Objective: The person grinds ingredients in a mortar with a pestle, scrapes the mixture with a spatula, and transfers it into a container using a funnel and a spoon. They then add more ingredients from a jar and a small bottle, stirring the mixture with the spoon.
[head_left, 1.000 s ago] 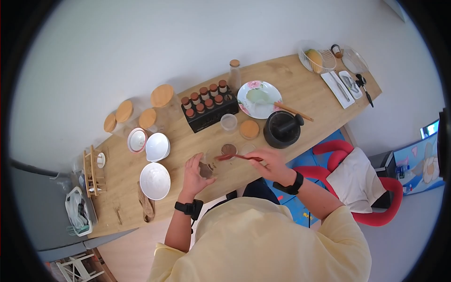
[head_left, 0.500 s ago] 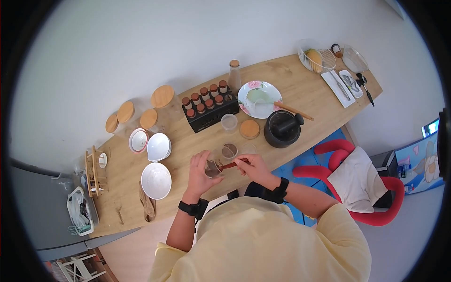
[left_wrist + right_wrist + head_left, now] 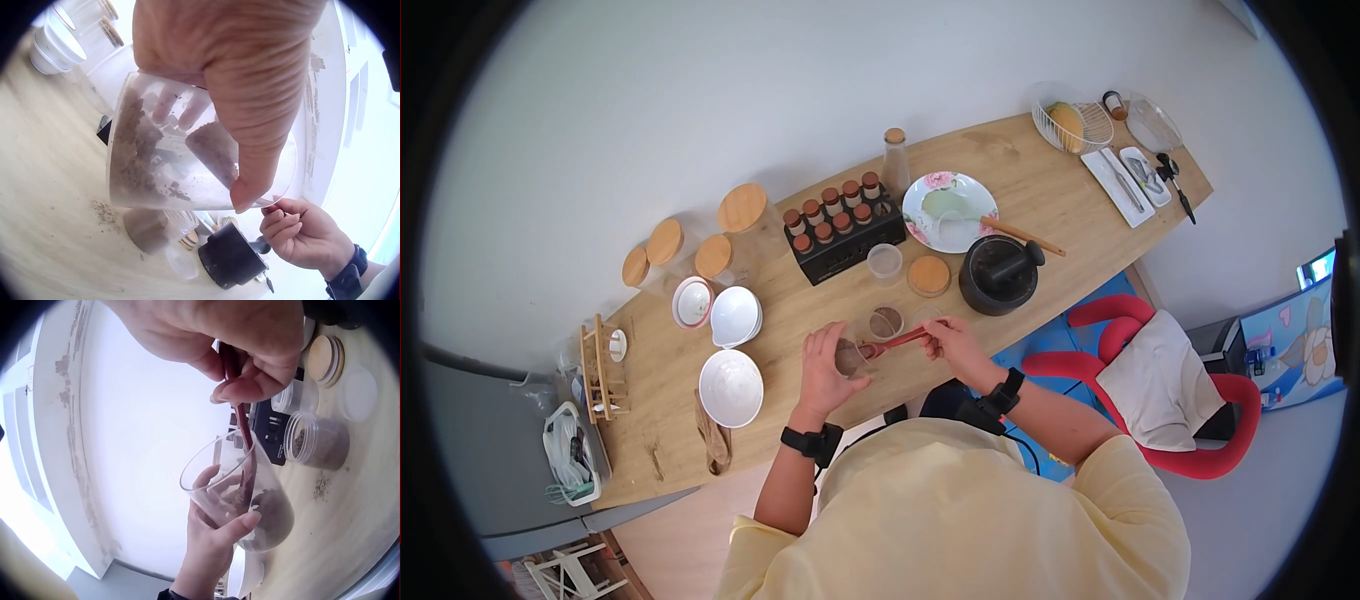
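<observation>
My left hand [image 3: 824, 370] grips a clear glass jar [image 3: 275, 515] around its side, tilted, with its mouth facing my right hand. Brown powder lies inside and clings to the glass. Between thumb and fingers, my right hand [image 3: 958, 350] pinches a reddish-brown spoon [image 3: 245, 428]. The spoon reaches through the mouth, its far end among the powder. Close by on the table stands a small clear plastic tub [image 3: 325, 442], uncapped and holding brown powder. A little spilled powder [image 3: 321, 487] lies beside that tub.
A black mortar with pestle [image 3: 1000, 275], a wooden lid [image 3: 929, 276] and an empty plastic tub [image 3: 885, 261] stand beyond my hands. Behind them are a spice rack [image 3: 845, 240] and a floral plate [image 3: 950, 236]. White bowls [image 3: 731, 388] sit to the left.
The spoon has gone from over the small powder tub leftward into the glass jar. My right hand moved left with it, while the left hand keeps holding the jar.
</observation>
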The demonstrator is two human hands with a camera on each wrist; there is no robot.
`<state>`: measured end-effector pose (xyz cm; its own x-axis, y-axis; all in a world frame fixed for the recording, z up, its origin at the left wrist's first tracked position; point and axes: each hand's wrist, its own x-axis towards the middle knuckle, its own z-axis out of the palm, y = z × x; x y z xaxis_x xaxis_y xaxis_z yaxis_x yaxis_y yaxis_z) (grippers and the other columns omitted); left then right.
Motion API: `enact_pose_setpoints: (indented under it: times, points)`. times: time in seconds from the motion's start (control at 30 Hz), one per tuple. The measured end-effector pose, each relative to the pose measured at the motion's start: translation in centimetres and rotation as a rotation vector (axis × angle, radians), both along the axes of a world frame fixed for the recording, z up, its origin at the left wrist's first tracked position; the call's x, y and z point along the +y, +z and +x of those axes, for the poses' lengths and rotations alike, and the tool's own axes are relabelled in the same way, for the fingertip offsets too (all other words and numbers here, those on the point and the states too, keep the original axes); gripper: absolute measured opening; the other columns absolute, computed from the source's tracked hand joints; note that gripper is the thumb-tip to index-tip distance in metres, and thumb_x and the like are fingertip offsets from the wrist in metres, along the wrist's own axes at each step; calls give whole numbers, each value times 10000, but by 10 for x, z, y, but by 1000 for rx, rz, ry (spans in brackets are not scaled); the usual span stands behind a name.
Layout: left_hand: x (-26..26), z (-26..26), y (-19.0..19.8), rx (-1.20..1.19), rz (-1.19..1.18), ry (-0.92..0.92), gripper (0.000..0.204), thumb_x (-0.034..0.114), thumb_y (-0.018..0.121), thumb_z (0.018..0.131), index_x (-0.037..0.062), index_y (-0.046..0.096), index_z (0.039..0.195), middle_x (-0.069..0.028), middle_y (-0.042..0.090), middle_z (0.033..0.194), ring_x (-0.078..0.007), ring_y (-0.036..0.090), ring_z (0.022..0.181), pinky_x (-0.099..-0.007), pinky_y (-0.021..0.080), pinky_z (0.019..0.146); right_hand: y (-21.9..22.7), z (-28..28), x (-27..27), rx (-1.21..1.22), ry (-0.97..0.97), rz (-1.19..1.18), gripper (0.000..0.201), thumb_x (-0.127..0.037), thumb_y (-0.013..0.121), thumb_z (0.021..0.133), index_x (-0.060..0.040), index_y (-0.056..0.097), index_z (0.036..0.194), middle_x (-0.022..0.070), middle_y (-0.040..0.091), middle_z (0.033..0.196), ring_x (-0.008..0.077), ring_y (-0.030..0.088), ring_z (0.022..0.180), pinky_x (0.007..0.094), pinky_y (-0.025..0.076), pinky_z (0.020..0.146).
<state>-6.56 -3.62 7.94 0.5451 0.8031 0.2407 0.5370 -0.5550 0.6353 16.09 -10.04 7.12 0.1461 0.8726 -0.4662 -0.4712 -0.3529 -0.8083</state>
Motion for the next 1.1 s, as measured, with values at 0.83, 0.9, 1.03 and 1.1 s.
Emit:
enact_pose_setpoints:
  times: [0.83, 0.9, 1.03, 1.1]
  points:
    - [4, -24, -18, 82, -34, 99, 899, 169, 848, 457, 62, 430, 1245, -167, 497, 1197, -354, 445, 1118, -424, 365, 968, 6, 48, 23, -461, -114, 91, 196, -162, 576, 876, 27, 625, 864, 40, 598, 661, 82, 550, 565, 217, 447, 512]
    - [3, -25, -17, 92, -29, 101, 898, 168, 846, 455, 62, 430, 1244, -168, 498, 1195, -355, 446, 1115, -425, 365, 965, 3, 42, 24, -566, -85, 128, 192, -157, 587, 867, 31, 627, 866, 55, 604, 659, 85, 561, 577, 226, 451, 521]
    - [1, -25, -16, 93, -24, 94, 897, 170, 844, 453, 64, 429, 1242, -171, 496, 1193, -360, 445, 1109, -431, 367, 959, 1, 28, 24, -881, -47, 346, 178, -140, 607, 843, 32, 628, 883, 127, 626, 700, 144, 600, 600, 267, 463, 548]
    - [-1, -24, -15, 92, -23, 96, 898, 173, 844, 453, 64, 429, 1242, -171, 495, 1195, -360, 444, 1109, -432, 365, 960, 15, 22, 20, -957, -5, 404, 172, -138, 605, 840, 25, 626, 891, 142, 623, 727, 192, 605, 614, 288, 465, 557]
